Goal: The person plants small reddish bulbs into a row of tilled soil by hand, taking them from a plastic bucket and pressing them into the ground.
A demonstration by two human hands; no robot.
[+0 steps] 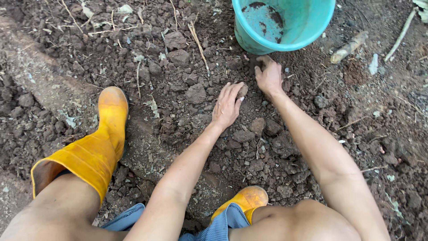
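Below the teal bucket, both hands' grips spread flat on clumpy soil: left hand, right hand.

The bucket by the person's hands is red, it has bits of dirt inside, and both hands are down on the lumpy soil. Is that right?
Not quite. The bucket is turquoise, not red, as the head view shows. The rest holds: it has patches of dirt inside, and both the left hand and the right hand are down on the lumpy soil.

Soft even daylight, faint shadows, sharp focus, slight wide-angle edge distortion.
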